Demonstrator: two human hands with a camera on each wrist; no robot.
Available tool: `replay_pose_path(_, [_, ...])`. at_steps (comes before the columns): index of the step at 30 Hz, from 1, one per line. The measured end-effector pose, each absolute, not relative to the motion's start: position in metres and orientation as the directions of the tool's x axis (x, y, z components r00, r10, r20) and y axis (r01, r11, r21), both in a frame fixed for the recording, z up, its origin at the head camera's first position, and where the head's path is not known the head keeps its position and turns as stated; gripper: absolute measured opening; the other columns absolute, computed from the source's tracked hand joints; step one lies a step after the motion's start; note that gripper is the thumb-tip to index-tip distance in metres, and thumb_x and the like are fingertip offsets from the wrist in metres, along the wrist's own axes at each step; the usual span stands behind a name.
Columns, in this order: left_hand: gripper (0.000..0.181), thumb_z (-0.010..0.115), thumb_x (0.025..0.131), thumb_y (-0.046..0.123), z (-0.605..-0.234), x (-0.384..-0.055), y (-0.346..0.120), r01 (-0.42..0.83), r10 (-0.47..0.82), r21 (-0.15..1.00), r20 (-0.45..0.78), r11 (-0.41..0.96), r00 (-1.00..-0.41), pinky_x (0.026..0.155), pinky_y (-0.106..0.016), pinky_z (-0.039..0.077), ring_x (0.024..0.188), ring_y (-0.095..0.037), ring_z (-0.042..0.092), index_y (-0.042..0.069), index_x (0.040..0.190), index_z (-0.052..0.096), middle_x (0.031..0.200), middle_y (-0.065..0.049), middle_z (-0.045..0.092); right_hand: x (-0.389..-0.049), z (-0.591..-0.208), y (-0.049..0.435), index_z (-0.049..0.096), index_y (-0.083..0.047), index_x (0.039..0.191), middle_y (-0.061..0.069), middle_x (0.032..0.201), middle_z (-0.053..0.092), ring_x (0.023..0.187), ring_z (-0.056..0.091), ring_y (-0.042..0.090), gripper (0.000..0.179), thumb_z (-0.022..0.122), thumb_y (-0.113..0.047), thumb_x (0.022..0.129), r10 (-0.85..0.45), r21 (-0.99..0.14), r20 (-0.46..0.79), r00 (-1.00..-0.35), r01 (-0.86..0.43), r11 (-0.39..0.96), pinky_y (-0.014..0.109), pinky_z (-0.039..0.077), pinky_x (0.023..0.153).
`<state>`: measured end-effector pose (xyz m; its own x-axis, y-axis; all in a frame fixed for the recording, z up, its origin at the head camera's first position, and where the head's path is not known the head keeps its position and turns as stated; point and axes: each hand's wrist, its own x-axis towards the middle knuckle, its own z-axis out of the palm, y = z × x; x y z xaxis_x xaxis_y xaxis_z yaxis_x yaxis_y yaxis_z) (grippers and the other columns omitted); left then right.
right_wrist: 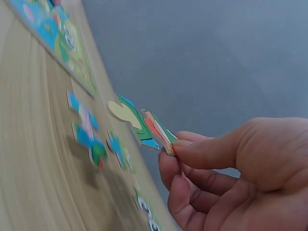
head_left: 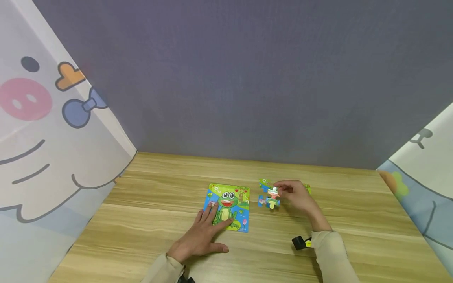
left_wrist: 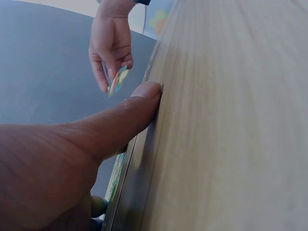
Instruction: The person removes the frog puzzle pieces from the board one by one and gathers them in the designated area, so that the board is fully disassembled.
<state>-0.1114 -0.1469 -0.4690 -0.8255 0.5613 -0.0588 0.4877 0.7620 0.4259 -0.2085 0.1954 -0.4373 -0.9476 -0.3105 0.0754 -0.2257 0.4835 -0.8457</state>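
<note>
A square frog puzzle picture (head_left: 244,204) lies on the table. My left hand (head_left: 203,236) rests flat across its lower left part, fingers spread and thumb out to the side. To the right, my right hand (head_left: 297,194) pinches a red, white and green jigsaw piece (right_wrist: 159,130) between thumb and fingers, above the table. A cream and green jigsaw piece (right_wrist: 127,118) sits against its far side; whether the two are locked together I cannot tell. Below them lie a blue and pink piece (right_wrist: 85,122), a blue and green piece (right_wrist: 120,151) and a piece with frog eyes (right_wrist: 147,211).
The wooden table (head_left: 159,188) reaches back to a grey wall (head_left: 226,86). More green puzzle parts (head_left: 308,188) show behind my right hand. A black device (head_left: 299,243) is beside the right sleeve (head_left: 330,251). Cartoon-printed panels (head_left: 42,149) stand at both sides.
</note>
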Motion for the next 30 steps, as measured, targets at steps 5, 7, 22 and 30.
replay_pose_path(5, [0.078, 0.069, 0.086, 0.057, -0.469, -0.112, -0.147, 0.483, 0.559, 0.427, -0.065, 0.764, -0.826, 0.119, -0.071, 0.017, 0.153, -0.053, 0.008, 0.028, 0.153, 0.042, 0.165, -0.032, 0.01, -0.205, -0.438, 0.211, 0.067, 0.009, 0.119, 0.021, 0.105, 0.072, 0.087, 0.064, 0.01, 0.026, 0.062, 0.001, 0.095, -0.298, -0.829, 0.06, -0.953, -0.213, 0.517, 0.019, 0.053, 0.073])
replay_pose_path(7, [0.078, 0.069, 0.086, 0.056, -0.469, -0.111, -0.147, 0.483, 0.558, 0.427, -0.065, 0.765, -0.827, 0.119, -0.071, 0.017, 0.153, -0.053, 0.008, 0.027, 0.153, 0.042, 0.165, -0.032, 0.01, -0.205, -0.439, 0.216, 0.067, 0.009, 0.119, 0.021, 0.105, 0.072, 0.087, 0.063, 0.009, 0.026, 0.062, 0.001, 0.095, -0.293, -0.827, 0.049, -0.955, -0.203, 0.524, 0.019, 0.053, 0.073])
replay_pose_path(22, [0.078, 0.069, 0.086, 0.056, -0.469, -0.111, -0.146, 0.48, 0.558, 0.433, -0.067, 0.763, -0.827, 0.119, -0.071, 0.017, 0.153, -0.053, 0.007, 0.028, 0.153, 0.042, 0.165, -0.032, 0.009, -0.205, -0.452, 0.229, 0.069, 0.011, 0.112, 0.018, 0.096, 0.07, 0.081, 0.059, 0.007, 0.022, 0.06, 0.008, 0.092, -0.316, -0.781, -0.007, -0.949, -0.193, 0.595, 0.019, 0.052, 0.067])
replay_pose_path(30, [0.078, 0.069, 0.086, 0.057, -0.469, -0.111, -0.146, 0.482, 0.557, 0.421, -0.069, 0.768, -0.827, 0.119, -0.071, 0.017, 0.153, -0.052, 0.009, 0.028, 0.153, 0.042, 0.165, -0.032, 0.01, -0.204, -0.452, 0.229, 0.069, 0.009, 0.115, 0.019, 0.103, 0.071, 0.083, 0.06, 0.008, 0.024, 0.059, 0.006, 0.094, -0.297, -0.754, -0.029, -0.955, -0.174, 0.634, 0.018, 0.051, 0.068])
